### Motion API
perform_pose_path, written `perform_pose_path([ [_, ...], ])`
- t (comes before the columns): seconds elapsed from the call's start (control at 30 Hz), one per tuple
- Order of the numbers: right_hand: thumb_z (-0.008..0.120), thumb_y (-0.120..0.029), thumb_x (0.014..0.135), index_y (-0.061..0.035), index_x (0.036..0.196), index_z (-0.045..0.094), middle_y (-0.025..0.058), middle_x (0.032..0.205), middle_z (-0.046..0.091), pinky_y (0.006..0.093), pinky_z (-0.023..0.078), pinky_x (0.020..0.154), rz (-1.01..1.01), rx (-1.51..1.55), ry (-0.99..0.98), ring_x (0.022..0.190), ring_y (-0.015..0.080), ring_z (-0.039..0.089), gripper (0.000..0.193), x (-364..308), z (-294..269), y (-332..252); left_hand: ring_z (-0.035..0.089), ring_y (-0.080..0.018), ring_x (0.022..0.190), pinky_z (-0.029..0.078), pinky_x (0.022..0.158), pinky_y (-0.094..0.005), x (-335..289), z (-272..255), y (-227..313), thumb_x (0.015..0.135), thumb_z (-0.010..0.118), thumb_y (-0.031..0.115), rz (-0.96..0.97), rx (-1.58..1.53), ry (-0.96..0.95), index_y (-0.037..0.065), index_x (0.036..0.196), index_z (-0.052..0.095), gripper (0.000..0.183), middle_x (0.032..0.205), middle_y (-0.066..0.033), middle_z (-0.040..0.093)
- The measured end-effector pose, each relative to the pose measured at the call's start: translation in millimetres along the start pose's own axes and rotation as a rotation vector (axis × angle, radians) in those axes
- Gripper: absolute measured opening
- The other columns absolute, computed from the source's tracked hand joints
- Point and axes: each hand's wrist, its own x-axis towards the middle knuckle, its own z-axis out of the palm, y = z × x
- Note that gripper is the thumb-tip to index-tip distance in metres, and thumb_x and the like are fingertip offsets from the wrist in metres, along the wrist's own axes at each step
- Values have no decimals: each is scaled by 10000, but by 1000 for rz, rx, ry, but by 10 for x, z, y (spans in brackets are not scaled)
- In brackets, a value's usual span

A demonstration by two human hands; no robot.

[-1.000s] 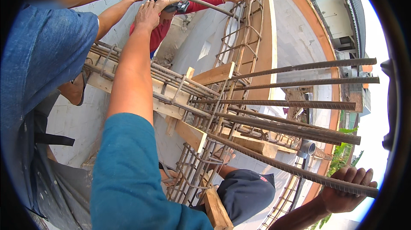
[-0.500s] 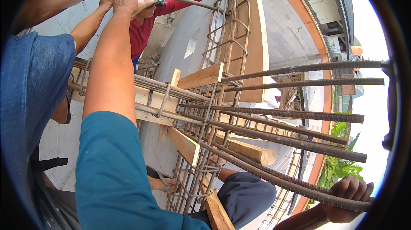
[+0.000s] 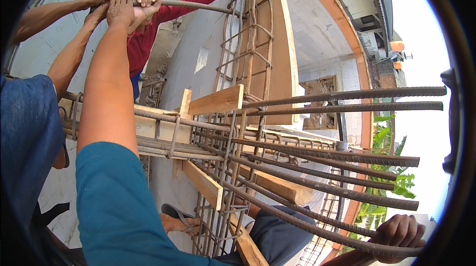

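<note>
My left hand (image 3: 120, 11), at the end of a teal-sleeved arm, is closed round a long metal bar (image 3: 193, 5) at the upper left. Other people's hands (image 3: 98, 2) hold the same bar beside mine. Its far end meets the upright rebar cage (image 3: 255, 33). At the lower right my right hand (image 3: 399, 234) grips a thick ribbed rebar (image 3: 307, 226), near its end. Several more rebars (image 3: 327, 154) fan out above it from the crossing of the cages.
Wooden boards (image 3: 218, 100) and blocks (image 3: 277, 184) sit around the cage joint. A person in a red sleeve (image 3: 188, 12) reaches to the cage. Someone in blue cloth (image 3: 29, 152) stands close at left. Below are a sandalled foot (image 3: 178, 223) and a dark-trousered leg (image 3: 277, 236).
The bar's held end has moved left and down in view, along with my left hand. A co-worker's hand, formerly stretched out, now rests on the bar. The whole view has shifted slightly.
</note>
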Motion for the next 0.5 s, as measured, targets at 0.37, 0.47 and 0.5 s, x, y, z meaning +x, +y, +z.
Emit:
perform_pose_path([
  [0.37, 509, -141, 970, -165, 806, 416, -54, 697, 393, 196, 304, 514, -48, -139, 137, 576, 41, 340, 190, -75, 4, -21, 597, -288, 1143, 460, 978, -412, 532, 269, -166, 886, 542, 119, 134, -79, -32, 70, 1182, 570, 302, 1194, -139, 636],
  [0.47, 516, -161, 965, -179, 819, 450, -61, 717, 421, 225, 295, 564, -13, -96, 43, 635, 46, 353, 162, 3, 14, 42, 614, -309, 1123, 498, 945, -422, 598, 237, -158, 849, 587, 93, 136, -101, -133, 69, 1120, 638, 277, 1177, -164, 648],
  [0.5, 518, -168, 964, -184, 823, 462, -63, 724, 431, 235, 292, 581, -3, -85, 11, 655, 47, 358, 152, 18, 17, 55, 617, -314, 1117, 499, 940, -424, 611, 200, -151, 847, 586, 99, 132, -106, -136, 71, 1112, 645, 274, 1174, -166, 649],
])
